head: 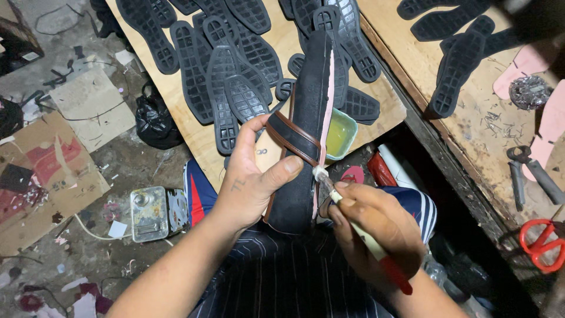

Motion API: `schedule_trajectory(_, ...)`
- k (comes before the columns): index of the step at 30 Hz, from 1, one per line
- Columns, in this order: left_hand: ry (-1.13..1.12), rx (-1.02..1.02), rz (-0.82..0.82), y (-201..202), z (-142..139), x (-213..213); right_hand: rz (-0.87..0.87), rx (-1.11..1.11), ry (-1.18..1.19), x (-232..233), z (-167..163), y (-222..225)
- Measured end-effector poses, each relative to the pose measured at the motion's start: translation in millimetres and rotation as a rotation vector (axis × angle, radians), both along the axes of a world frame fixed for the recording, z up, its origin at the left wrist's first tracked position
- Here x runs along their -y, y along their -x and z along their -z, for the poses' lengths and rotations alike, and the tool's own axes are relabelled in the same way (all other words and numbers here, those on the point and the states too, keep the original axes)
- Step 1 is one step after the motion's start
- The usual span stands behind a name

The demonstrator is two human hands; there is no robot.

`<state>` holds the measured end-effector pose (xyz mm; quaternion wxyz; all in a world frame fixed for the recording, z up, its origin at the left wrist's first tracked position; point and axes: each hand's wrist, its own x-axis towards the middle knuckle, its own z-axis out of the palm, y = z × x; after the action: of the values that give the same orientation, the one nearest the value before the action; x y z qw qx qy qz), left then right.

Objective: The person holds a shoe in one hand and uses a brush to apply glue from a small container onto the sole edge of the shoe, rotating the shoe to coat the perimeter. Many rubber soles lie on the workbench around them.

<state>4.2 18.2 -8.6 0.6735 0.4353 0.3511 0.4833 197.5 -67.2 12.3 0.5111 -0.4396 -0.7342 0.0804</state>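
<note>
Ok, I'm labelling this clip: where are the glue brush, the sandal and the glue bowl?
glue brush (360, 231), head view, on its pale handle.
sandal (311, 100), head view, on its black sole.
glue bowl (342, 133), head view, on its yellow inside.

One sandal (306, 135) is in hand, along with one brush (359, 227). One green bowl (341, 132), one pair of red scissors (541, 244), one pair of pliers (527, 174) and one metal tin (150, 213) are in view. The black rubber soles (223, 82) on the boards overlap too much for an exact count, well over a dozen.

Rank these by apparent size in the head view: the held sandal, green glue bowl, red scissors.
1. sandal, though nearest the camera
2. red scissors
3. green glue bowl; the last two look close, and the bowl is partly hidden.
</note>
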Motion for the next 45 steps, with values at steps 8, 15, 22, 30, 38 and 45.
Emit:
schedule_trajectory(8,-0.179,-0.111,-0.028,2,2,-1,-0.002,-0.039,0.028,1,-4,2)
schedule_trajectory(15,-0.058,-0.001,0.001,2,3,-4,-0.078,-0.089,0.119,1,-7,-5)
schedule_trajectory(22,0.078,0.177,0.024,-1,2,-6,-0.103,-0.164,0.18,8,-1,-7)
schedule_trajectory(30,0.169,0.266,0.022,-7,-2,-7,-0.013,-0.013,0.015,4,5,-7)
schedule_trajectory(38,0.213,0.249,0.088,0,-6,-18,-0.131,-0.242,0.084,6,2,-16)
schedule_trajectory(45,0.227,0.209,0.143,-5,-11,-18,-0.125,-0.301,0.14,2,0,-16)
